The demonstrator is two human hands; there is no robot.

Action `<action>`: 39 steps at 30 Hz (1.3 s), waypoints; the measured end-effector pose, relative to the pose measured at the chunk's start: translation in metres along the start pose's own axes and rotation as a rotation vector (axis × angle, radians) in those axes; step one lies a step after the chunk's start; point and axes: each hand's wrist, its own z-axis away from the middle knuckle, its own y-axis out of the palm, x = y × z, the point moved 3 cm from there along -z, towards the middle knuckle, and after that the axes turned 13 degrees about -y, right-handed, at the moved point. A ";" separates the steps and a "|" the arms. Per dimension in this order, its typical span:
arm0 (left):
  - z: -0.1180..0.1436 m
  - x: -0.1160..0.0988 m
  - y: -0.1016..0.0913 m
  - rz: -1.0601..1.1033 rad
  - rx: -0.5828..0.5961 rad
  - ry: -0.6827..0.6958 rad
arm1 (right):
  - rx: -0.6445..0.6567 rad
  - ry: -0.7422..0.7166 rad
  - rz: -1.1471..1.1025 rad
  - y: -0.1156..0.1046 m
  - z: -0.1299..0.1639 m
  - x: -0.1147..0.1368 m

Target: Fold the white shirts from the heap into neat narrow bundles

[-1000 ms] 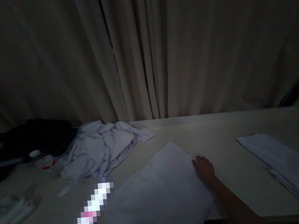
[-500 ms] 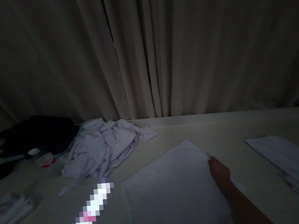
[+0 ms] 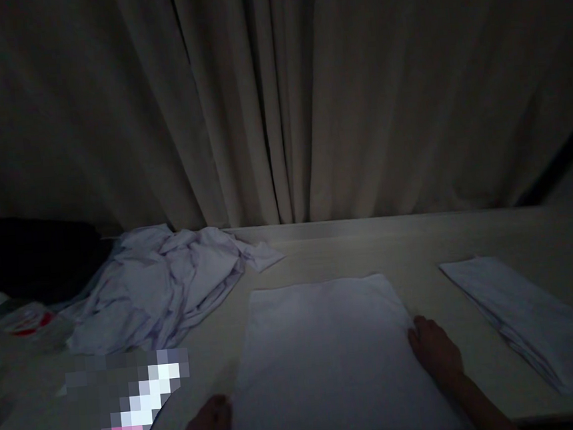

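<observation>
A white folded cloth [image 3: 330, 365] lies flat on the table in front of me, its far edge straight and roughly parallel to the back of the table. My right hand [image 3: 436, 349] is closed at the cloth's right edge, fingertips curled against it. On the opposite side, my left hand [image 3: 205, 429] is at the left edge near the table's front, fingers bent around the border. Dim light and the low angle hide part of the left hand's grip.
A crumpled pile of white cloth [image 3: 166, 279] lies at the left rear, beside black fabric [image 3: 34, 257]. Clear plastic with red marking [image 3: 27, 319] and a bright, pixelated object [image 3: 137, 409] are at left. Another folded white cloth [image 3: 536, 320] lies at right. Curtains [image 3: 286, 101] hang behind.
The cloth has gone from tilted and turned to flat and squared on the table. My left hand has come into view at its left edge. The view has shifted right.
</observation>
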 end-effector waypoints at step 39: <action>0.017 -0.022 0.096 -0.426 -0.638 0.786 | -0.005 -0.736 -0.256 0.063 -0.088 0.342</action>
